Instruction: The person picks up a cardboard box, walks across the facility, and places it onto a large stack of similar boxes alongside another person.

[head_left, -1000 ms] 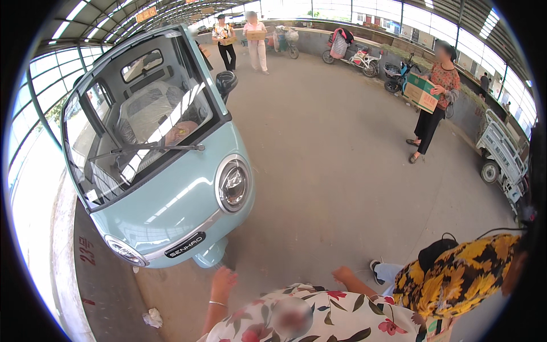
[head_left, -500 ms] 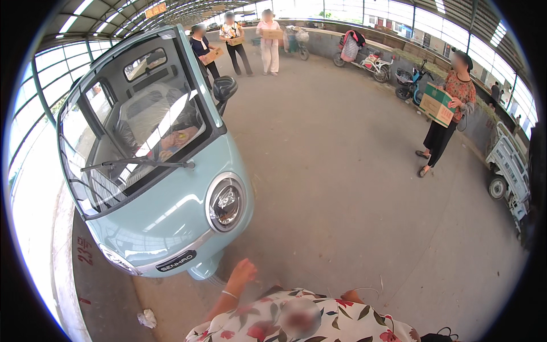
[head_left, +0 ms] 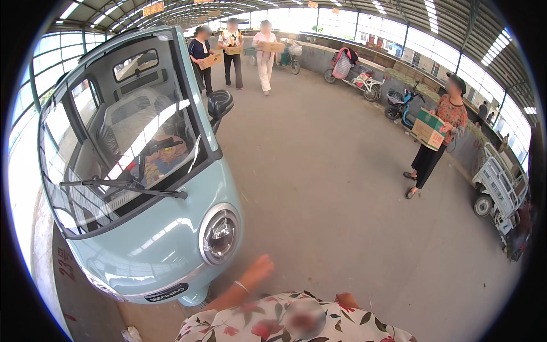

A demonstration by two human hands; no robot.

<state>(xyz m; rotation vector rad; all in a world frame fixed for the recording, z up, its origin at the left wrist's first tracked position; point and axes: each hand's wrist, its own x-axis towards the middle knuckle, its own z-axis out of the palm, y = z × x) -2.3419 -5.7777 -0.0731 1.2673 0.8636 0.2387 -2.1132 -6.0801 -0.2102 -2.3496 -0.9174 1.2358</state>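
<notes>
My left hand point(head_left: 260, 270), with a thin bracelet at the wrist, is raised in front of my flowered top at the lower middle. It is smeared by motion, so its fingers do not show clearly, and I see no object in it. Nearest to it stands a light blue three-wheeled vehicle point(head_left: 154, 228) with a round headlight point(head_left: 220, 234), a windscreen and a wiper; the hand is apart from it. Of my right hand only a small part point(head_left: 346, 300) shows past the top's edge, its fingers hidden.
Three people with cardboard boxes point(head_left: 270, 47) are at the back. On the right a person holds a green-and-brown box point(head_left: 428, 130). Scooters point(head_left: 364, 82) line a low wall, and a small cargo three-wheeler point(head_left: 500, 185) stands at far right. Concrete floor point(head_left: 319, 188) lies between.
My view has shifted, and the vehicle sits a little further left and lower. My left hand has moved slightly right. The people at the back have come nearer.
</notes>
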